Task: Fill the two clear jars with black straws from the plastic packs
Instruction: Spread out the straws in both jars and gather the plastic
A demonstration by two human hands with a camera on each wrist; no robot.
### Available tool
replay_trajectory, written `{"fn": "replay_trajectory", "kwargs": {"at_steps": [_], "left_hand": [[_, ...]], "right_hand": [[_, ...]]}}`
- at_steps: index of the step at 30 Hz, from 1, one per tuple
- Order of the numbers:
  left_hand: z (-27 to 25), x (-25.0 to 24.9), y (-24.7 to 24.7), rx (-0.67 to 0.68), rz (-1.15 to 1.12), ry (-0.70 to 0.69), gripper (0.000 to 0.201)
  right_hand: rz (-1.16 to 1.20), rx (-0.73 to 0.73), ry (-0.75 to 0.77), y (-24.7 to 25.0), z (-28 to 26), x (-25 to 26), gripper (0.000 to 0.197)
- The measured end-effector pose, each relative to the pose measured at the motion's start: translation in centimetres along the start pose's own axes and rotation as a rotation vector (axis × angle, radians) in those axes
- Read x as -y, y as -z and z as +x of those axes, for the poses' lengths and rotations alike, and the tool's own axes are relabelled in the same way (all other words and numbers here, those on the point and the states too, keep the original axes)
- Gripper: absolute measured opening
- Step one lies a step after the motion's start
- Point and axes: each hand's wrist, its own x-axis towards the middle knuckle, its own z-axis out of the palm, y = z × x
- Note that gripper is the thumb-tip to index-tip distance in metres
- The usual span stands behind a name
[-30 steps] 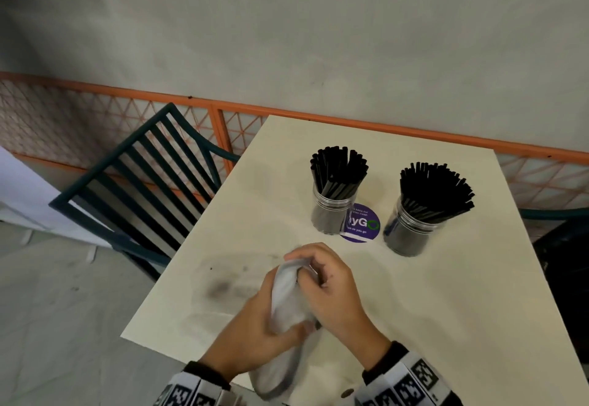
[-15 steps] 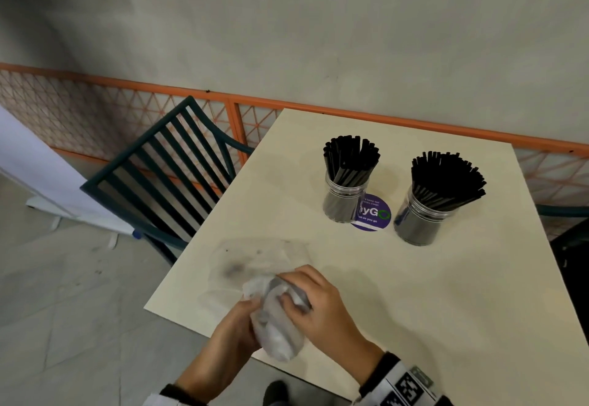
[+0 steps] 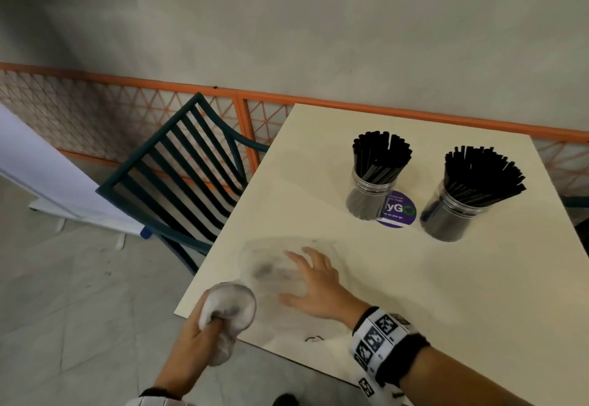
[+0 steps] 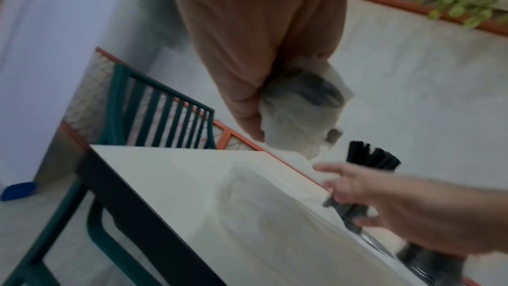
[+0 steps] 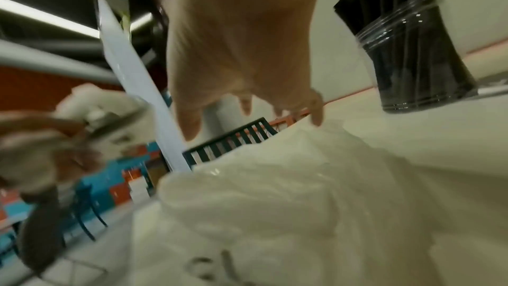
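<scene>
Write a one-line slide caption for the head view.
Left hand grips crumpled pack; right hand reaches flat pack; both jars full.

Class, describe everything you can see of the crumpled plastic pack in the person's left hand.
The crumpled plastic pack is thin, cloudy-clear film squeezed into a rounded wad, with dark smudges showing through. The left hand grips it from below, fingers curled round it, just off the near corner of the table. No straws show in it.

The left hand (image 3: 204,335) is curled into a fist, fingers clenched tight, held low off the near-left corner of the surface (image 3: 414,278). The right hand (image 3: 314,287) reaches forward, palm down, fingers spread and straight, a marker-printed band on its wrist.
</scene>
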Motion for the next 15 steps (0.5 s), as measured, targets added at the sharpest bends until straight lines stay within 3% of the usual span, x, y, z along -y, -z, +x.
{"fn": "replay_trajectory", "kwargs": {"at_steps": [3, 5, 8, 11, 13, 15], "left_hand": [[0.5, 0.6, 2.6, 0.016, 0.025, -0.030, 0.040], [1.1, 0.6, 3.6, 0.042, 0.010, -0.011, 0.042], [2.3, 0.8, 4.1, 0.118, 0.051, -0.044, 0.033], [3.9, 1.1, 3.6, 0.281, 0.204, -0.124, 0.047], [4.8, 0.7, 2.8, 0.393, 0.311, -0.223, 0.042], [5.9, 0.3, 1.8, 0.480, 0.476, -0.317, 0.030]], "right_hand": [[-0.230, 0.076, -0.172, -1.9, 1.6, -1.4, 0.108], [-0.304, 0.131, -0.238, -2.9, 1.9, -1.9, 0.099], [-0.343, 0.051, -0.215, -3.7, 1.6, -1.6, 0.071], [-0.172, -0.036, -0.154, -4.0, 0.8, -1.1, 0.060], [0.005, -0.039, -0.173, -4.0, 0.2, -1.2, 0.069], [0.039, -0.053, -0.149, -3.7, -0.6, -1.2, 0.063]]}}
